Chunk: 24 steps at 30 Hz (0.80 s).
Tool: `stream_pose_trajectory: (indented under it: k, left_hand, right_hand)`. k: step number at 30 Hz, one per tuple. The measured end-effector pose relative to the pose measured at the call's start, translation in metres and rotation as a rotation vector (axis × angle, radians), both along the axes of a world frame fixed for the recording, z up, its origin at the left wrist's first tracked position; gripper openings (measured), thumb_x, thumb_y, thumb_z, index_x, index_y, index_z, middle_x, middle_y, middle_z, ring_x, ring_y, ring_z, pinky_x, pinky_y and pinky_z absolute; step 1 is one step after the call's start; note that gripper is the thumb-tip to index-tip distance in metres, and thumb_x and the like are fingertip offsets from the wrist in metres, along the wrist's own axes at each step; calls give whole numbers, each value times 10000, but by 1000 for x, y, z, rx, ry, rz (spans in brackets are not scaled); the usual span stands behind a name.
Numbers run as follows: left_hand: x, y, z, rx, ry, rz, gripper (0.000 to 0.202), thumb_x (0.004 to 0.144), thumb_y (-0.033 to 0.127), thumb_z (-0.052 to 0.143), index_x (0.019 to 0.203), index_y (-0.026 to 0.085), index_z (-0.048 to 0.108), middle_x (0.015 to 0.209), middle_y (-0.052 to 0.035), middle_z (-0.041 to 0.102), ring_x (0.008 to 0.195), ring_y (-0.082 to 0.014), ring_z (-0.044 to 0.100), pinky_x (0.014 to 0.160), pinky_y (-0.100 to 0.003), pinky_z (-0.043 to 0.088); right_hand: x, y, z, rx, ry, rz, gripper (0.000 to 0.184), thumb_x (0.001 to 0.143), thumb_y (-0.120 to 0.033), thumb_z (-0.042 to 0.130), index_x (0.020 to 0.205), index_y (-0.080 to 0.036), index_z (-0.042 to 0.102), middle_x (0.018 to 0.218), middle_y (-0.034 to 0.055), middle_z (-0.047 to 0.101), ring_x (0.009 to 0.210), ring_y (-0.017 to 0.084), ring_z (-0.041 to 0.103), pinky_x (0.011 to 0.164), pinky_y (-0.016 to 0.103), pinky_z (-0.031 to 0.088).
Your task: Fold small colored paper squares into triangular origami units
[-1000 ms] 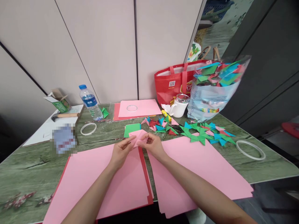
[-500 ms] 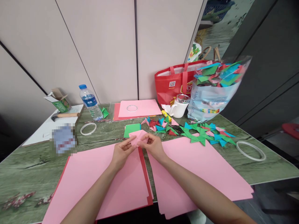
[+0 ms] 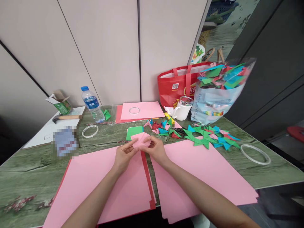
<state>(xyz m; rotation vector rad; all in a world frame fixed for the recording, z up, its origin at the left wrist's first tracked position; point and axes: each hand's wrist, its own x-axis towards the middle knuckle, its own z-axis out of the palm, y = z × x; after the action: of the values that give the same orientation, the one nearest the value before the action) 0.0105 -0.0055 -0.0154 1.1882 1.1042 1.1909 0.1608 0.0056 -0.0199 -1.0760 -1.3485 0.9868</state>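
Note:
Between my two hands is a small piece of pink paper (image 3: 142, 138) with crease lines, held just above the inner edges of two paper stacks. My left hand (image 3: 123, 155) pinches its left side between thumb and fingers. On the right side, my right hand (image 3: 156, 150) grips it the same way, thumb near the lower edge. Right behind the pink piece lies a small stack of green paper squares (image 3: 134, 132). Under my left forearm is a pink sheet stack (image 3: 95, 171) with red paper below it; another pink stack (image 3: 204, 171) lies under my right forearm.
Folded paper pieces (image 3: 163, 128) and joined paper stars (image 3: 209, 136) lie at the back right. Behind them stand a white mug (image 3: 182, 110), a red bag (image 3: 173, 91) and a filled plastic bag (image 3: 213, 101). A water bottle (image 3: 93, 106), a hammer (image 3: 68, 117) and tape rings (image 3: 255, 154) sit around the table.
The right thumb has shifted slightly along the lower edge of the pink paper. Both hands otherwise stay in nearly the same place.

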Motion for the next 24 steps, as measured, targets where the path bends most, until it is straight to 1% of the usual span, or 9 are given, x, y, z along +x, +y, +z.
stream_pose_trajectory:
  k: [4, 7, 9, 11, 13, 15, 17, 22, 24]
  left_hand:
    - [-1, 0, -1, 15, 7, 8, 486, 605, 265, 719, 1063, 134, 624, 487, 74, 363, 489, -61, 336, 474, -198, 309]
    - [-1, 0, 1, 8, -1, -5, 485, 605, 246, 719, 1068, 141, 621, 496, 66, 439, 504, -67, 397, 502, -199, 352]
    - [0, -1, 3, 2, -40, -37, 508, 606, 227, 717, 1094, 149, 603, 569, 42, 537, 574, -85, 477, 576, -211, 402]
    - [1, -1, 6, -3, -77, -72, 535, 599, 210, 719, 1115, 154, 588, 703, 2, 621, 693, -116, 542, 676, -237, 433]
    - [2, -2, 7, -10, -102, -80, 516, 608, 220, 709, 1107, 154, 595, 822, -30, 652, 786, -146, 564, 743, -268, 445]
    - [1, -2, 7, -17, -143, -67, 455, 643, 255, 681, 1081, 152, 614, 891, -48, 654, 831, -165, 569, 771, -295, 454]
    - [0, -1, 6, -29, -157, -65, 448, 657, 267, 673, 1087, 156, 611, 882, -48, 660, 821, -169, 576, 755, -296, 464]
    - [-2, 0, 1, -37, -63, -71, 568, 605, 241, 727, 1143, 146, 568, 650, -12, 655, 686, -160, 594, 629, -260, 468]
    - [-2, 1, 1, -32, -62, -55, 559, 604, 247, 727, 1132, 141, 575, 677, -27, 669, 695, -168, 603, 639, -271, 471]
  right_hand:
    - [-1, 0, -1, -52, 73, 21, 393, 512, -291, 742, 804, -191, 499, 767, -3, 542, 657, 139, 537, 580, 255, 476]
    - [-1, 0, -2, -92, 120, 44, 422, 513, -283, 740, 831, -197, 477, 772, -9, 526, 658, 133, 542, 593, 261, 491]
    - [-1, 2, -2, -92, 127, 44, 421, 515, -276, 737, 833, -197, 473, 781, -11, 522, 667, 130, 546, 602, 260, 496]
    - [0, 3, -3, -87, 123, 35, 417, 516, -272, 734, 830, -194, 472, 782, -15, 518, 665, 126, 546, 603, 257, 498]
    - [0, 3, -4, -84, 117, 29, 413, 521, -272, 729, 833, -192, 471, 777, -17, 516, 666, 125, 549, 602, 254, 500]
    - [1, 3, -3, -81, 113, 28, 407, 528, -273, 723, 837, -191, 471, 779, -14, 519, 671, 127, 552, 599, 251, 500]
    - [1, 2, -2, -78, 111, 31, 400, 535, -273, 717, 838, -192, 469, 771, -14, 518, 661, 126, 552, 588, 248, 500]
    - [-1, -1, 1, -92, 118, 44, 394, 539, -272, 717, 822, -198, 453, 730, -21, 519, 613, 121, 550, 567, 254, 507]
    - [-2, 0, 1, -112, 156, 62, 408, 531, -266, 725, 818, -203, 442, 738, -20, 524, 612, 126, 563, 562, 259, 516]
